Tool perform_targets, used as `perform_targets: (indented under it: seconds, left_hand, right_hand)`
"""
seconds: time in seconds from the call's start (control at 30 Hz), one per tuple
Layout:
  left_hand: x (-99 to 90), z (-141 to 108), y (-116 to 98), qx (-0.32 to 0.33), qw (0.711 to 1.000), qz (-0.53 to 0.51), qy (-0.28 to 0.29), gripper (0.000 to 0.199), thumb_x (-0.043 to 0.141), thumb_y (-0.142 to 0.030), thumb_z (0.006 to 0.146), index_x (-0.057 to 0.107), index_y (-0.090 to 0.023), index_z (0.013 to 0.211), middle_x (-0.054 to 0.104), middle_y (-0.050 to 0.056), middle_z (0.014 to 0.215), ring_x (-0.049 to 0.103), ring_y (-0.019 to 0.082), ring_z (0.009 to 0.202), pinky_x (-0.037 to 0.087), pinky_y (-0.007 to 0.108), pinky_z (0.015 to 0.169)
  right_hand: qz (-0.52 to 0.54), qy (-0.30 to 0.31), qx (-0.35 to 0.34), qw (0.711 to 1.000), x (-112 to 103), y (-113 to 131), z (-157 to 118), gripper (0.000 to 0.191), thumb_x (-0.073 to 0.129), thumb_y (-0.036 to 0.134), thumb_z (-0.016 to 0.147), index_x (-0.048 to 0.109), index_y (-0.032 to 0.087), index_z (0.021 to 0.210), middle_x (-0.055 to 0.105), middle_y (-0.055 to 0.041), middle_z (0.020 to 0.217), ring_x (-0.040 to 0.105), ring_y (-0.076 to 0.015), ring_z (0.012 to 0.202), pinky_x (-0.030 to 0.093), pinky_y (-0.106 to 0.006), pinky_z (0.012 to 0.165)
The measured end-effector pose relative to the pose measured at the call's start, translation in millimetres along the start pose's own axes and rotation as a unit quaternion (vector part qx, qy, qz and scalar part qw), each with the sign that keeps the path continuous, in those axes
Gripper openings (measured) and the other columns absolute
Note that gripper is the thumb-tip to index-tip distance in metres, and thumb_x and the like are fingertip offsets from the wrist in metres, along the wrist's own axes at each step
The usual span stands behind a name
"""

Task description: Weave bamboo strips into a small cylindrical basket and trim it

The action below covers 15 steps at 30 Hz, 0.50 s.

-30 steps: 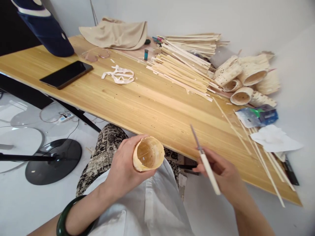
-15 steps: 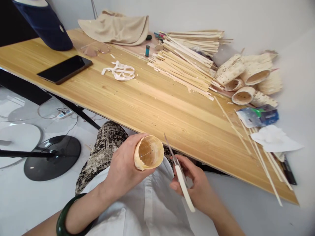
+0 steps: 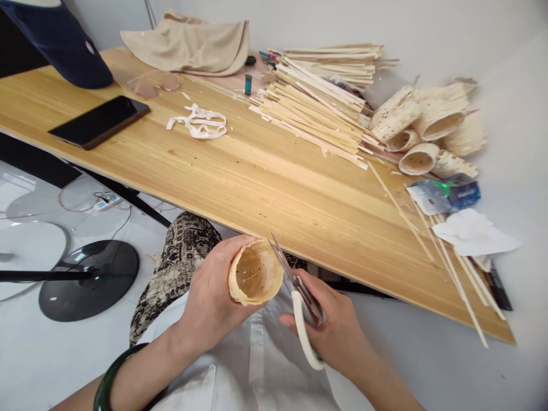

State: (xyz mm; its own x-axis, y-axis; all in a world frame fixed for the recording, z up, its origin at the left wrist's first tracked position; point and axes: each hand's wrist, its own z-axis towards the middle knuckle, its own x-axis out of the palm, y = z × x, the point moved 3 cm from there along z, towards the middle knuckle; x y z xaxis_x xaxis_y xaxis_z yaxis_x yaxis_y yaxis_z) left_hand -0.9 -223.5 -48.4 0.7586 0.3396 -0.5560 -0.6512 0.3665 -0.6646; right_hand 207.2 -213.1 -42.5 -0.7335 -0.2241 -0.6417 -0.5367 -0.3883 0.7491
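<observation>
Left hand [image 3: 212,291] curls firmly around a birch-bark cylinder [image 3: 256,273], low at the center of the frame, and the right hand [image 3: 329,331] pinches white-handled scissors [image 3: 297,302], blade tips just beside the rim! Upper right, more bark rolls [image 3: 418,158] sit beside a heap of thin wooden strips [image 3: 314,111] on the wooden table [image 3: 214,171].

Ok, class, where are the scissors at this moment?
In the head view, the white-handled scissors are gripped in the person's right hand, blade tips beside the rim of the bark cylinder held in the left hand, just in front of the wooden table.
</observation>
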Motion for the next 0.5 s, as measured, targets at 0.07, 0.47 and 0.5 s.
perform_targets:
  seconds: [0.07,0.47,0.5]
  left_hand:
    - [0.1,-1.2,0.7,0.001,1.000,0.000,-0.003,0.068,0.081,-0.031,0.077,0.047,-0.025,0.136,0.069,0.011,0.124,0.069,0.030,0.114,0.059,0.046,0.098]
    - [2.8,-4.9,2.6,-0.013,0.999,-0.046,-0.009,0.072,0.082,-0.025,0.074,0.047,-0.027,0.137,0.069,0.009,0.125,0.069,0.028,0.115,0.060,0.043,0.097]
    - [3.1,-4.9,2.4,-0.014,0.998,-0.053,-0.008,0.073,0.083,-0.025,0.074,0.047,-0.027,0.137,0.069,0.008,0.126,0.068,0.028,0.116,0.060,0.043,0.097]
  right_hand:
    - [-0.011,-0.016,-0.019,1.000,1.4,1.0,-1.0,0.052,0.062,0.058,0.094,0.066,0.013,0.119,0.078,-0.0118,0.092,0.074,-0.0141,0.066,0.061,-0.016,0.060]
    - [-0.084,-0.073,-0.076,0.991,1.4,-3.0,-1.6,0.037,0.053,0.051,0.101,0.067,0.017,0.108,0.078,-0.0055,0.079,0.069,-0.0131,0.056,0.056,-0.019,0.052]
    - [-0.084,-0.069,-0.068,0.992,0.9,-3.1,-1.8,0.036,0.055,0.051,0.100,0.068,0.018,0.106,0.077,-0.0046,0.078,0.069,-0.0136,0.055,0.057,-0.019,0.053]
